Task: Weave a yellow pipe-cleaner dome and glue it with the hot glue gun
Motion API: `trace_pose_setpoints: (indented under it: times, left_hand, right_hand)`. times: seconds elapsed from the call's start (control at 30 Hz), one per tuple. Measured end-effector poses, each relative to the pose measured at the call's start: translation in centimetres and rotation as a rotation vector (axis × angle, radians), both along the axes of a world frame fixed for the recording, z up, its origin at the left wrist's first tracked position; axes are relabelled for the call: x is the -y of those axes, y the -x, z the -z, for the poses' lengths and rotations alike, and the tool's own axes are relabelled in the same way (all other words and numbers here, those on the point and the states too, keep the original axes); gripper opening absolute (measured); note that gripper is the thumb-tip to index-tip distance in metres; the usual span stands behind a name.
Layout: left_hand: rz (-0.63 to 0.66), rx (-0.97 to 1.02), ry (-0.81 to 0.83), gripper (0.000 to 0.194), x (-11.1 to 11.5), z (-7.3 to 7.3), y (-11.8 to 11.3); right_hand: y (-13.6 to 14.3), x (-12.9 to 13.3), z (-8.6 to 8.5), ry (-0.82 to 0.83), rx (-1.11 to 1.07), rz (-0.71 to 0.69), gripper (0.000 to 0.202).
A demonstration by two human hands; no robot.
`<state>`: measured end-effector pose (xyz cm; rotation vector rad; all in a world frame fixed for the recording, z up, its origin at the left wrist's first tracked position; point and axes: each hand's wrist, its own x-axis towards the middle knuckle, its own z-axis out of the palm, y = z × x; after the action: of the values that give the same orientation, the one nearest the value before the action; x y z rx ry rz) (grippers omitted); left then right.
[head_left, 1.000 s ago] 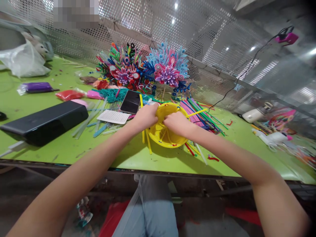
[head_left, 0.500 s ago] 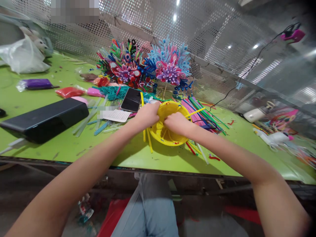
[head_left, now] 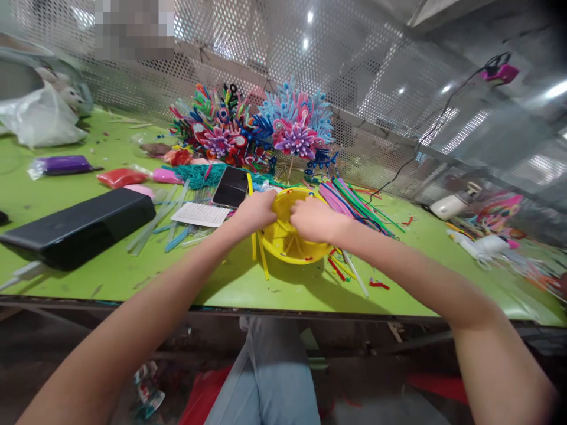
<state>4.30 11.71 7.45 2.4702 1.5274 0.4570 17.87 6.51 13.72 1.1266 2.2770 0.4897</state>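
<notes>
A yellow plastic basket (head_left: 292,258) stands at the middle of the green table, its open mouth tilted toward me. My left hand (head_left: 257,211) is closed around its left rim. Over the basket's mouth is my right hand (head_left: 313,217), fingers curled together; whatever they pinch is too small or hidden to name. Yellow pipe cleaners (head_left: 264,260) hang down outside the basket below my left hand, and another yellow strip (head_left: 250,184) sticks up behind that hand. Small red and blue bits dot the rim.
A black box-shaped device (head_left: 80,227) lies left, near a phone (head_left: 230,187) and a white bead sheet (head_left: 200,214). Colourful pipe-cleaner flowers (head_left: 297,140) stand behind. Bundled pipe cleaners (head_left: 349,203) lie right of the basket; a glue gun (head_left: 482,243) is farther right.
My right hand has lifted from deeper in the basket toward its upper rim. The yellow strip that stuck out to its right no longer shows. My left hand stays at the rim.
</notes>
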Motion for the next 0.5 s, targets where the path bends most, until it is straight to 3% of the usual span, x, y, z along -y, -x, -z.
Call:
trace_pose_setpoints:
  times: [0.13, 0.2, 0.33, 0.43, 0.5]
  left_hand:
    - [-0.023, 0.024, -0.024, 0.035, 0.0, 0.2, 0.0]
    - [-0.041, 0.036, -0.021, 0.035, -0.1, 0.2, -0.1]
    - [-0.049, 0.090, 0.038, 0.033, -0.8, 0.3, 0.4]
    - [-0.069, 0.304, 0.112, 0.026, -2.1, 0.9, 1.1]
    - [-0.100, 0.465, 0.149, 0.023, -3.2, 1.5, 1.4]
  right_hand:
    - [-0.8, 1.1, -5.4, -0.279, -0.231, 0.004, 0.037]
    - [-2.4, 1.8, -6.7, -0.328, -0.366, -0.005, 0.035]
    - [-7.3, 3.3, -6.0, -0.441, -0.694, 0.030, 0.029]
    - [-11.1, 3.5, -4.2, -0.727, -1.076, 0.172, 0.027]
    - [-12.7, 2.9, -2.9, -0.805, -1.342, 0.293, 0.032]
